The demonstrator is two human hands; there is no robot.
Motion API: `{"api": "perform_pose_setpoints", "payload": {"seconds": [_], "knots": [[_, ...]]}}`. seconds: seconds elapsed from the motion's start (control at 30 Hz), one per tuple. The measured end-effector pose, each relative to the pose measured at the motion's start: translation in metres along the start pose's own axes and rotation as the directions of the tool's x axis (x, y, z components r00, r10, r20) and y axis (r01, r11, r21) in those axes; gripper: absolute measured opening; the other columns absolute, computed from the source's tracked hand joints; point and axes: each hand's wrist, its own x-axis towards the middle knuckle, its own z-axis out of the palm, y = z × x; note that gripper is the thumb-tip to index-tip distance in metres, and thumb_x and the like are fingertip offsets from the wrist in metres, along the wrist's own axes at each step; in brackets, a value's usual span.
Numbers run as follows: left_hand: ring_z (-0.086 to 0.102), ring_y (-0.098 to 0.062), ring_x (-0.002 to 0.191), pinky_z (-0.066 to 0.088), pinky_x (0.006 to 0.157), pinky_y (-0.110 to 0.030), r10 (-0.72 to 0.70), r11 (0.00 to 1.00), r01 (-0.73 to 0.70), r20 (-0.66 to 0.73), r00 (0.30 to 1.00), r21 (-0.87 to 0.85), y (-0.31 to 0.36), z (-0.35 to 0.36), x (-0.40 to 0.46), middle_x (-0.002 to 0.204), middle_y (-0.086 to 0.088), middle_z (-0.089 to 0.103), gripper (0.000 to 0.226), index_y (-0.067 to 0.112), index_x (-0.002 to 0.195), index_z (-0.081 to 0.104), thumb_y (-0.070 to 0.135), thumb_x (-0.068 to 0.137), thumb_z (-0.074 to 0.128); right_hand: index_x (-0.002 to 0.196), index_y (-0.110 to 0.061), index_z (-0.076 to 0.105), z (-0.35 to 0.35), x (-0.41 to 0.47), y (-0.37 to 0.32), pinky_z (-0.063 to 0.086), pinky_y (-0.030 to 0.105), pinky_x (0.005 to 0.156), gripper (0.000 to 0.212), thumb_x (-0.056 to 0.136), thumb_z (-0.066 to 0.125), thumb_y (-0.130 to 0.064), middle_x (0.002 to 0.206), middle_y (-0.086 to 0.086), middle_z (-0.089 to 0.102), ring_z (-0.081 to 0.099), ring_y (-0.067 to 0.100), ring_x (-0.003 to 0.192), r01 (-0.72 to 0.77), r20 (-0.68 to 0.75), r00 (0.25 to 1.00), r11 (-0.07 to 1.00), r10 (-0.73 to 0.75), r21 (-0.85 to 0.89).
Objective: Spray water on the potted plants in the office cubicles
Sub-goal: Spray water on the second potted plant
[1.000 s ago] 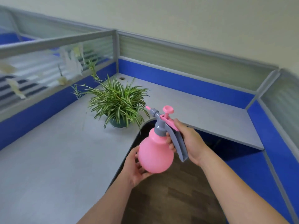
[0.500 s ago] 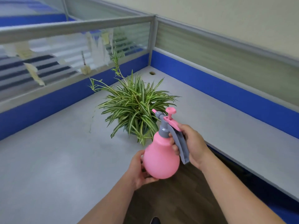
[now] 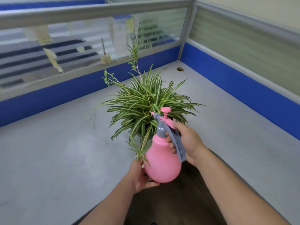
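A pink spray bottle (image 3: 162,161) with a grey head and handle is held just in front of a spider plant (image 3: 142,108) that stands in a dark pot on the grey corner desk (image 3: 56,151). My right hand (image 3: 186,140) grips the grey handle, thumb on the pink lever. My left hand (image 3: 139,174) cups the bottle's round bottom from the left. The pink nozzle tip points left into the leaves, nearly touching them. The pot is mostly hidden by foliage and the bottle.
Blue and frosted-glass cubicle partitions (image 3: 81,46) wall in the desk at the back and right. A cable hole (image 3: 180,69) sits in the desk's far corner. Paper scraps hang on the glass. Dark wooden floor (image 3: 178,200) shows below my arms.
The plant has come nearer and more central as I moved in. The bottle stays in both hands, its nozzle now right at the leaves.
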Motion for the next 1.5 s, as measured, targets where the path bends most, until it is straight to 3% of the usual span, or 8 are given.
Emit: {"api": "perform_pose_setpoints", "payload": {"seconds": [0.27,0.73,0.87,0.97,1.07,1.2,1.4,1.5], "knots": [[0.07,-0.045,0.108,0.065,0.06,-0.053,-0.044,0.999,0.044,-0.006,0.999,0.003,0.01,-0.003,0.006,0.127,-0.021,0.065,0.057,0.02,0.121,0.066,0.068,0.095,0.049,0.078,-0.004,0.068,0.014,0.017,-0.008,0.042,0.025,0.041,0.043,0.094,0.063,-0.044,0.054,0.005,0.06,0.05,0.014,0.039,-0.036,-0.039,0.999,0.999,0.036,-0.005],[0.074,-0.044,0.103,0.065,0.063,-0.051,-0.05,0.998,0.049,0.024,0.998,0.049,0.013,-0.008,0.015,0.121,-0.021,0.069,0.064,0.017,0.118,0.071,0.068,0.095,0.042,0.081,-0.004,0.07,0.021,0.028,-0.011,0.046,0.024,0.042,0.041,0.1,0.057,-0.039,0.055,0.004,0.062,0.053,0.013,0.042,-0.057,-0.053,0.997,0.998,0.055,-0.029],[0.077,-0.042,0.096,0.066,0.063,-0.05,-0.028,0.998,0.026,0.031,0.999,0.063,0.016,-0.007,0.014,0.118,-0.021,0.071,0.061,0.016,0.114,0.073,0.067,0.096,0.045,0.083,-0.005,0.071,0.021,0.026,-0.015,0.045,0.026,0.043,0.046,0.086,0.069,-0.051,0.059,0.006,0.061,0.052,0.015,0.044,-0.041,-0.062,0.997,0.999,0.042,0.021],[0.08,-0.038,0.085,0.065,0.062,-0.048,0.009,0.996,-0.01,0.016,1.0,0.092,0.023,-0.006,0.014,0.107,-0.018,0.073,0.054,0.016,0.107,0.075,0.063,0.094,0.052,0.086,-0.005,0.072,0.02,0.025,-0.02,0.047,0.025,0.042,0.048,0.084,0.071,-0.053,0.06,0.007,0.061,0.053,0.016,0.044,-0.03,-0.07,0.997,0.998,0.035,0.061],[0.077,-0.037,0.089,0.065,0.061,-0.047,0.027,0.995,-0.026,-0.007,1.0,0.093,0.03,-0.008,0.016,0.089,-0.015,0.08,0.051,0.017,0.101,0.075,0.062,0.094,0.052,0.086,-0.004,0.07,0.021,0.026,-0.028,0.046,0.024,0.041,0.045,0.092,0.067,-0.049,0.058,0.006,0.06,0.052,0.015,0.043,-0.035,-0.075,0.996,0.996,0.041,0.087],[0.08,-0.031,0.066,0.064,0.054,-0.044,0.063,0.994,-0.061,-0.02,0.998,0.091,0.036,-0.009,0.018,0.063,-0.007,0.079,0.045,0.018,0.095,0.074,0.058,0.095,0.054,0.082,-0.004,0.068,0.027,0.029,-0.034,0.045,0.024,0.041,0.042,0.095,0.063,-0.044,0.056,0.006,0.06,0.051,0.015,0.043,-0.04,-0.095,0.994,0.997,0.047,0.071],[0.079,-0.039,0.089,0.065,0.061,-0.046,0.006,0.998,-0.005,-0.01,1.0,0.064,0.04,-0.011,0.018,0.105,-0.019,0.076,0.059,0.015,0.109,0.074,0.068,0.087,0.059,0.093,-0.002,0.07,0.032,0.036,-0.034,0.045,0.026,0.042,0.04,0.1,0.057,-0.038,0.063,0.007,0.058,0.05,0.015,0.048,-0.045,-0.101,0.993,0.996,0.053,0.078],[0.076,-0.041,0.096,0.064,0.06,-0.047,-0.013,0.999,0.013,-0.013,1.0,0.037,0.04,-0.011,0.019,0.114,-0.021,0.074,0.064,0.015,0.119,0.071,0.069,0.086,0.059,0.093,-0.002,0.07,0.032,0.038,-0.033,0.045,0.025,0.042,0.04,0.101,0.057,-0.039,0.063,0.006,0.058,0.051,0.015,0.047,-0.043,-0.098,0.994,0.996,0.05,0.072]]}}
